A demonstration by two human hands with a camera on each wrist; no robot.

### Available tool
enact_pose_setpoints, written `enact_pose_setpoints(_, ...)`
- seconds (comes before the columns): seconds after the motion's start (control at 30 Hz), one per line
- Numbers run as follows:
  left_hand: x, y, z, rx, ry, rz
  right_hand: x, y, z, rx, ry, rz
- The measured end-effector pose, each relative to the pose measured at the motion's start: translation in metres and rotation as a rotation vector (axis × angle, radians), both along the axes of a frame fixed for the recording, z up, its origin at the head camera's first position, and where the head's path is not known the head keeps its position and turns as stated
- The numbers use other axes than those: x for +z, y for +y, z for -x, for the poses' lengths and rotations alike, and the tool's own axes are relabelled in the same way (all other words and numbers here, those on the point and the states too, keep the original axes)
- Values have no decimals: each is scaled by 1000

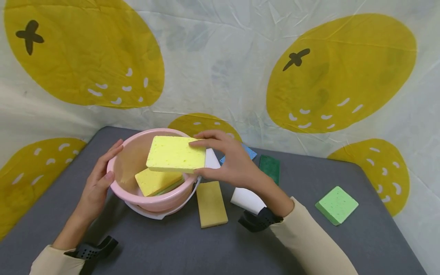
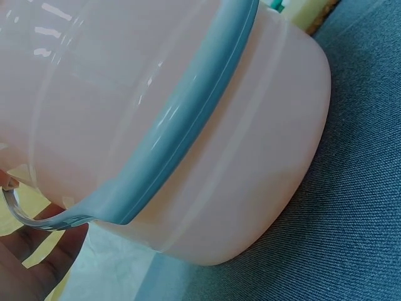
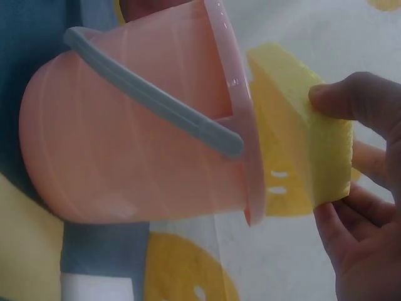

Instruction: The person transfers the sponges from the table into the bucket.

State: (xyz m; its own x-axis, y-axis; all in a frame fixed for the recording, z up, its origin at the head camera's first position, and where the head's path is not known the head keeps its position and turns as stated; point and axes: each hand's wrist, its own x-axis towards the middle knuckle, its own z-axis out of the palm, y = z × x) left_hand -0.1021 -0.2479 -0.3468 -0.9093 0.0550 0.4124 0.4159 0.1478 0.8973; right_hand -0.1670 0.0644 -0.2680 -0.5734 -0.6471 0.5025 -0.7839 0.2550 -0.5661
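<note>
My right hand (image 1: 233,160) pinches a thick yellow sponge (image 1: 175,152) by its right end, tilted above the opening of a pink bucket (image 1: 118,183). In the right wrist view the sponge (image 3: 329,144) sits between thumb and fingers, beyond the bucket's rim (image 3: 241,106). At the bucket's left side, my left hand (image 1: 94,187) holds the rim, thumb near the edge; in the left wrist view its fingers (image 2: 59,257) are beside the handle joint. Inside the bucket lies another yellow sponge (image 1: 156,181) with a greenish edge below it. The bucket's pale handle (image 1: 161,217) hangs down in front.
Right of the bucket lie a flat tan-yellow sponge (image 1: 212,206), a white block (image 1: 248,199), a blue piece (image 1: 250,152) and a dark green pad (image 1: 269,168). A light green sponge (image 1: 337,205) lies farther right on the grey table (image 1: 165,248). A patterned curtain (image 1: 220,68) hangs behind.
</note>
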Motion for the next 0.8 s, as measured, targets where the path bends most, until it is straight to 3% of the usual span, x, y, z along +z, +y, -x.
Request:
enact_pose_setpoints(0.27,-1,-1,0,2,-7,6,-3,-21,14,55,-50,-123)
enact_pose_setpoints(0.47,-8,-6,5,-44,45,-36,-3,-32,22,86,-48,-169)
enact_pose_setpoints(0.8,-3,-4,4,-28,21,-21,-3,-48,32,105,-117,-251)
